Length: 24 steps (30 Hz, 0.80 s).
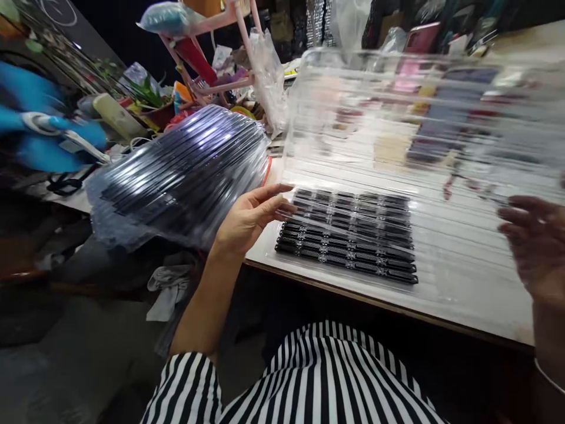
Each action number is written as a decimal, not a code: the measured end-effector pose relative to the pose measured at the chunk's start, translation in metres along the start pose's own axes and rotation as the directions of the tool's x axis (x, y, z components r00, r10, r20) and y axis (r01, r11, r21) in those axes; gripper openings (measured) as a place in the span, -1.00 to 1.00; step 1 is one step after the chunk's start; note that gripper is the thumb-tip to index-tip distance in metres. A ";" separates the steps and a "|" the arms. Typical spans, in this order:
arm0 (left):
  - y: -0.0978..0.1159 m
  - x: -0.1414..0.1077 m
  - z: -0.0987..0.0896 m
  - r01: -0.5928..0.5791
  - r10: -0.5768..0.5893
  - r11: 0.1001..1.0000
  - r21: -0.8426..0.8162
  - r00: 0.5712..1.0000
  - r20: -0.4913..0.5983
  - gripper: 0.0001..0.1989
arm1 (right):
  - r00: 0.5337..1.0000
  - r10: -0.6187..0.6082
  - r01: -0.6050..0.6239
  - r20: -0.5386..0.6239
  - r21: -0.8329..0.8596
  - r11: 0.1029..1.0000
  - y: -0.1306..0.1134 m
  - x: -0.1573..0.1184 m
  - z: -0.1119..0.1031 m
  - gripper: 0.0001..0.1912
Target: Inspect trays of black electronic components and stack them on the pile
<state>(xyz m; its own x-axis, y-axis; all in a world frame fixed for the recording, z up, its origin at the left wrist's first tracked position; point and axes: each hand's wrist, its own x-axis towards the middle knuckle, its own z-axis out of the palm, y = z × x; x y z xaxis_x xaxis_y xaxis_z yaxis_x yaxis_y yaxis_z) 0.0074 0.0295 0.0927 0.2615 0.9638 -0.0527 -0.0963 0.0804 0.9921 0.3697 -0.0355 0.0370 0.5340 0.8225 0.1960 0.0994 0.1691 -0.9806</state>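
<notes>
My left hand (245, 222) pinches the clear tray (353, 126), right hand (536, 247) unclear, seemingly suspending it above twelve-o'clock black strips (348, 256).

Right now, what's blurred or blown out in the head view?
Head view: clear ribbed plastic sheet and bare right hand smeared; blue fan's blades blurred; white glare streaks on plastic-wrapped black stack; floor at lower left in deep shadow.

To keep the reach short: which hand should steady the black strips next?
Left, probably: the left hand is by the left ends of the black strips, while the right hand is farther off to their right. The left seems to touch the clear ribbed sheet, so may need freeing first.
</notes>
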 end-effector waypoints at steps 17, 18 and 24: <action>-0.075 -0.041 -0.048 0.065 0.043 0.626 0.777 0.992 -0.118 -0.46 | 0.943 0.105 0.161 0.315 -0.710 0.685 0.035 -0.007 0.005 -0.26; -0.074 -0.040 -0.049 0.070 0.042 0.608 0.791 0.992 -0.120 -0.43 | 0.939 0.104 0.179 0.328 -0.724 0.666 0.036 -0.008 0.005 -0.24; -0.055 -0.012 -0.031 -0.063 0.180 0.370 0.927 0.984 -0.005 -0.48 | 0.895 -0.165 0.446 0.415 -0.848 0.287 0.035 -0.005 0.026 -0.25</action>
<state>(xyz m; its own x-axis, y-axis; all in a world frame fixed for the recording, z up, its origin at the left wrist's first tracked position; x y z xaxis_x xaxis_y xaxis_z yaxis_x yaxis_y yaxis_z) -0.0204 0.0219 0.0347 0.2355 0.9637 0.1261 0.8379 -0.2671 0.4760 0.3488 -0.0201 0.0014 0.1134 0.9332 0.3409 0.9786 -0.0455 -0.2009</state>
